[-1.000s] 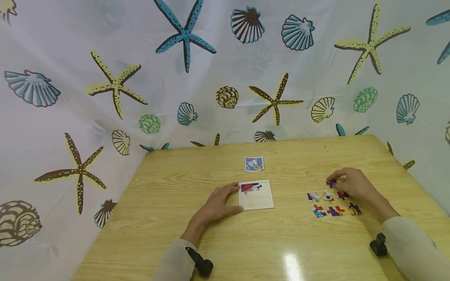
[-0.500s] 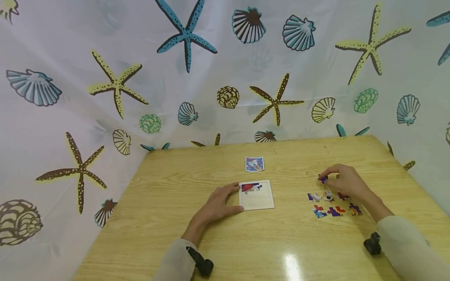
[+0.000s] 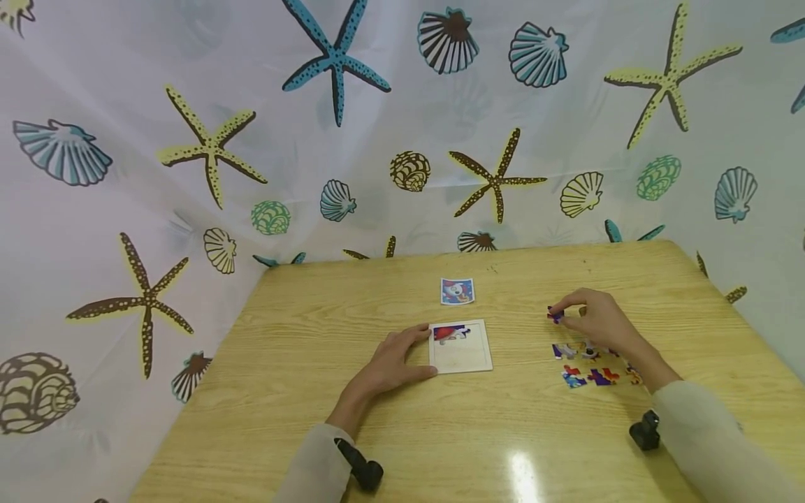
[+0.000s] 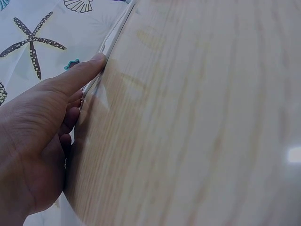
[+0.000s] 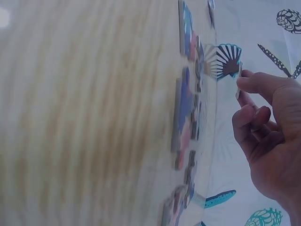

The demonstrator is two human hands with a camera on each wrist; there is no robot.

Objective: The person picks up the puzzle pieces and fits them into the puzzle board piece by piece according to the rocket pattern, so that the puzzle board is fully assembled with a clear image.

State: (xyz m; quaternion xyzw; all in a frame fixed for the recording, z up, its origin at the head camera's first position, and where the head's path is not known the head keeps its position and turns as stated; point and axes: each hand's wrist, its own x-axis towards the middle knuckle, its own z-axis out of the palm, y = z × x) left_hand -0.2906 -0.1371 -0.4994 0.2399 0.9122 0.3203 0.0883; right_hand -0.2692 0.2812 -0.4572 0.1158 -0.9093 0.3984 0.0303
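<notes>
I see the right hand (image 3: 594, 318) pinched nearly closed on one puzzle piece (image 3: 554, 315), right of the tray (image 3: 462, 360); a weak pinch could drop it near the loose pieces (image 3: 574, 379). Left hand (image 3: 393, 363), spread, touches the tray's left edge; too light, tray could skid.

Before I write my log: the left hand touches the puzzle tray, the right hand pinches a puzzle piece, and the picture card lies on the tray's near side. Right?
Near side is wrong: the head view shows the picture card beyond the puzzle tray. The left hand touches the tray and the right hand pinches a puzzle piece, as stated.
</notes>
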